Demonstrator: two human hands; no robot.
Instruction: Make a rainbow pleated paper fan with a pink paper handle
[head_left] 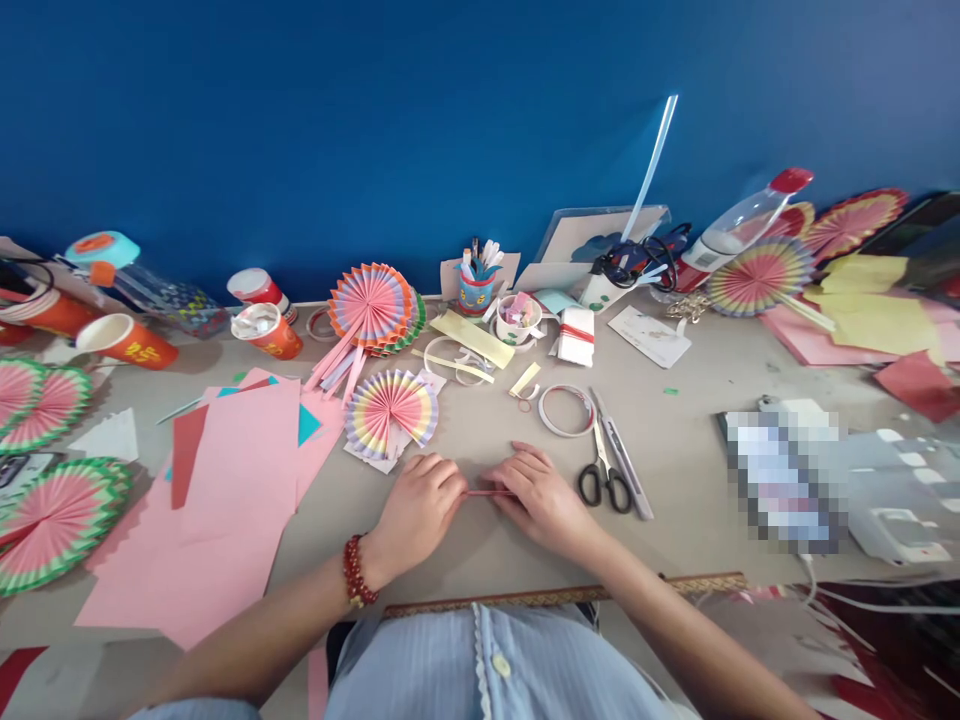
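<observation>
Between my two hands runs a narrow reddish-pink strip [486, 492], probably folded paper, close to the table's front edge. My left hand [421, 512] is closed on its left end, with a red bead bracelet at the wrist. The fingers of my right hand [541, 500] are closed over the other end, hiding it. Just beyond my left hand lies a pleated paper fan [391, 412] in pink, yellow and lilac. To the right of my right hand are black-handled scissors [604, 470], a grey craft knife [624, 460] and a roll of tape [567, 411].
Pink paper sheets [240, 480] cover the table at left, beside green-edged fans [64, 520]. Paper cups [268, 330], a pen holder [476, 290] and a tilted bottle [742, 225] stand along the blue wall. A phone [784, 480] with a cable lies at right.
</observation>
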